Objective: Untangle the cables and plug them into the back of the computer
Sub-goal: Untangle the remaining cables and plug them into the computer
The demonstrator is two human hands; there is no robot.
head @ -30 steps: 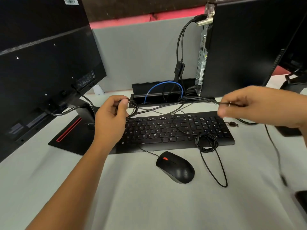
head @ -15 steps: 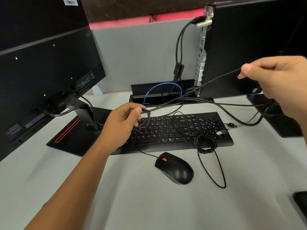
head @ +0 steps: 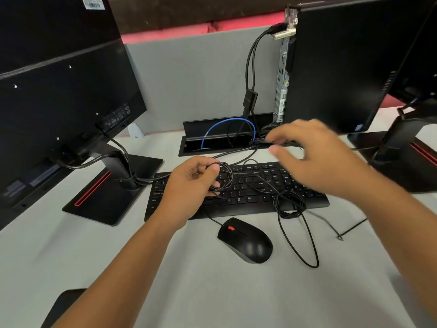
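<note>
My left hand [head: 191, 183] grips a tangled loop of thin black cables [head: 224, 178] over the left half of the black keyboard [head: 250, 197]. My right hand [head: 314, 157] hovers blurred above the keyboard's right side, fingers spread and holding nothing, close to the thicker black cables [head: 236, 152] running from the desk's cable box. Another coil of thin cable [head: 290, 204] lies on the keyboard's right edge and loops onto the desk. The black computer tower [head: 335, 67] stands upright at the back right, its port panel [head: 282, 81] facing left with two cables plugged in near the top.
A black mouse [head: 246, 240] sits in front of the keyboard. A monitor [head: 59, 91] on a stand occupies the left, a second monitor stand [head: 406, 147] the right. An open cable box [head: 227, 138] with a blue cable sits behind the keyboard. A loose plug end [head: 340, 237] lies right.
My right hand let go of the thin cable it had pulled up to the right and came down and left over the keyboard. My left hand kept its hold on the tangle.
</note>
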